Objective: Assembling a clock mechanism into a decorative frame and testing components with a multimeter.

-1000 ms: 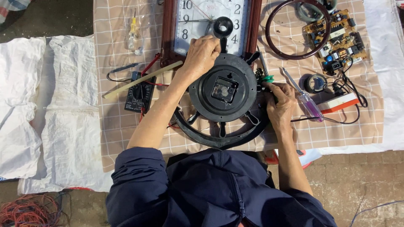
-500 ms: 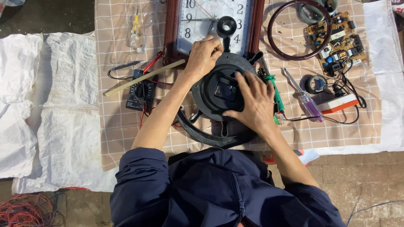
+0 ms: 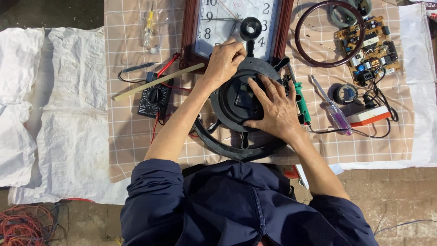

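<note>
At the centre of the frame, the right hand [image 3: 273,109] lies spread over a round black clock back [image 3: 232,102], fingers on its square movement, while the left hand [image 3: 224,61] grips the disc's upper rim. Above them sits a wood-framed wall clock [image 3: 214,23]. Left of centre lies a black multimeter [image 3: 154,98]; right of centre, a green-handled soldering iron [image 3: 301,102] and a purple screwdriver [image 3: 336,114] — all on checked cloth [image 3: 127,132].
</note>
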